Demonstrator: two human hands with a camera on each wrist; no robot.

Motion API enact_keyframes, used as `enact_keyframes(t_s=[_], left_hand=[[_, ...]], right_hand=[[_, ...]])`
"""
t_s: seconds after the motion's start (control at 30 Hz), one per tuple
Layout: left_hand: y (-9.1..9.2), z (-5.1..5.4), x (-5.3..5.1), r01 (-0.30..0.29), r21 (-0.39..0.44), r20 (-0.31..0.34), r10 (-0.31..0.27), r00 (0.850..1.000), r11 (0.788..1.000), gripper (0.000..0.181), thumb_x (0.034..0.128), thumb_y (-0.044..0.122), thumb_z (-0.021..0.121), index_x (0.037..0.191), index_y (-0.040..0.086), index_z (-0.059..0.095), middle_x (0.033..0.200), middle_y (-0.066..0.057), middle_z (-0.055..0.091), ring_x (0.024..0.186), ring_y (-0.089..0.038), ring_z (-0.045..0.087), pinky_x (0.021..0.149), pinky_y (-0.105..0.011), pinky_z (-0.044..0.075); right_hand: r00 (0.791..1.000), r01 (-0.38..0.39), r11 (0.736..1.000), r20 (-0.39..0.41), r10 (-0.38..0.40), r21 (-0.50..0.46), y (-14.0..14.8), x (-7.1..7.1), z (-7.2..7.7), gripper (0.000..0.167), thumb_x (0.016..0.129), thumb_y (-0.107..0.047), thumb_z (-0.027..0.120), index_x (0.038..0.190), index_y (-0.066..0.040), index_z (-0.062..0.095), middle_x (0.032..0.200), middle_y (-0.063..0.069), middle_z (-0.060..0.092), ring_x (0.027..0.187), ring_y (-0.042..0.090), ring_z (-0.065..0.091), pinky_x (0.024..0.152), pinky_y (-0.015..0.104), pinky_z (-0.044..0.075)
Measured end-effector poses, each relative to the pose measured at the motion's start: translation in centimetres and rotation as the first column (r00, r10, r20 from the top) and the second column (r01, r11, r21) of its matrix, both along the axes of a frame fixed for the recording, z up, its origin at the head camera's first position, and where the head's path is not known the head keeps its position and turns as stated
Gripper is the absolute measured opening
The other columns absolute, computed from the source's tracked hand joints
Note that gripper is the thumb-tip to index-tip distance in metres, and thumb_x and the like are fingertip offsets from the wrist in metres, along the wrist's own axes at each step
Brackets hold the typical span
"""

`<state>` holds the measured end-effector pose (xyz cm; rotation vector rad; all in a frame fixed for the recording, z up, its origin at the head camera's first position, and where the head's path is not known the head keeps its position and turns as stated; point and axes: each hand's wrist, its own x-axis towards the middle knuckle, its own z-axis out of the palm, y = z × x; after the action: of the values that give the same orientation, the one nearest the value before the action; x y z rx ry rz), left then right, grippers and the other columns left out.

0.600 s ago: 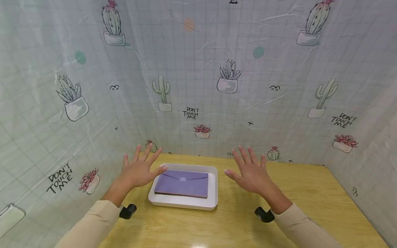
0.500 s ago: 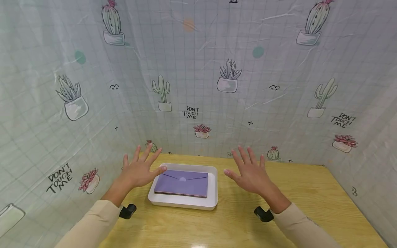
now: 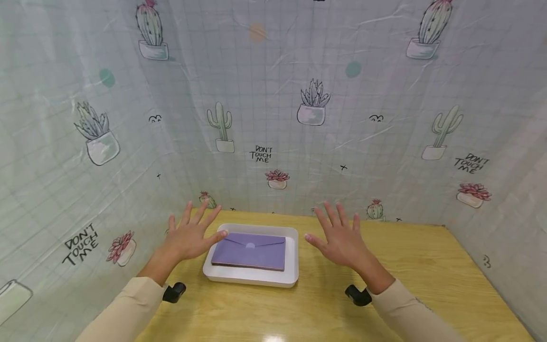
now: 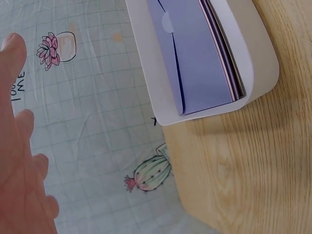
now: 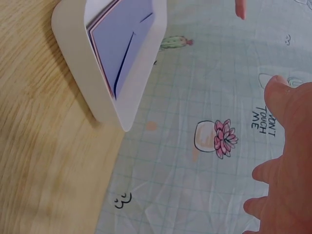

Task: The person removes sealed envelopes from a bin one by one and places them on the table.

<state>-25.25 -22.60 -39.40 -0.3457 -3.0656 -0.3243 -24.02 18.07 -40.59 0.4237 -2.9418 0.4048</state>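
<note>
A purple envelope [image 3: 249,256] lies in a tray [image 3: 292,259] — both hands [image 3: 188,239] [image 3: 343,242] spread.

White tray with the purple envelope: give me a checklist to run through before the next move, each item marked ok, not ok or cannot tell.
1. White tray resting on the table: ok.
2. Purple envelope inside the tray walls, flap side up: ok.
3. Left hand free: ok, fingers spread, holding nothing.
4. Right hand free: ok, fingers spread, holding nothing.
5. A hand gripping the tray or envelope: not ok, both are apart from them.
6. Number of layers under the envelope's top face: cannot tell, several thin edges show but are too fine to count.
</note>
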Motion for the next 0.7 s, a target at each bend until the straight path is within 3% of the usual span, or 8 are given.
enact_keyframes(t_s=[0.3,0.43,0.7], left_hand=[[-0.1,-0.4,-0.3,0.009,-0.010,-0.019,-0.010,1.000,1.000,0.084,0.0981,0.078,0.041,0.168,0.034,0.021,0.178,-0.012,0.007,0.160,-0.053,-0.004,0.114,-0.089,-0.002],[-0.2,-0.7,-0.3,0.014,-0.010,-0.040,-0.015,0.999,1.000,0.083,0.0985,0.077,0.042,0.168,0.036,0.022,0.178,-0.012,0.009,0.160,-0.053,-0.001,0.115,-0.088,-0.001],[-0.4,-1.1,-0.2,0.003,-0.002,-0.014,-0.003,1.000,1.000,0.083,0.0989,0.076,0.042,0.168,0.035,0.020,0.177,-0.013,0.008,0.160,-0.053,-0.003,0.114,-0.089,-0.002]], right_hand=[[1.000,0.011,1.000,0.025,-0.011,0.005,-0.1,-0.2,-0.1,0.089,0.100,-0.068,0.051,0.168,-0.018,0.022,0.176,0.016,0.012,0.162,0.047,0.001,0.119,0.084,-0.002],[1.000,0.000,1.000,0.013,0.000,0.009,-0.3,-0.2,-0.2,0.089,0.100,-0.071,0.049,0.168,-0.018,0.024,0.176,0.017,0.014,0.162,0.048,0.004,0.119,0.084,0.002],[1.000,-0.011,1.000,0.025,0.011,-0.006,-0.5,0.0,-0.4,0.089,0.100,-0.069,0.051,0.168,-0.017,0.025,0.176,0.017,0.015,0.162,0.048,0.005,0.119,0.085,0.000]])
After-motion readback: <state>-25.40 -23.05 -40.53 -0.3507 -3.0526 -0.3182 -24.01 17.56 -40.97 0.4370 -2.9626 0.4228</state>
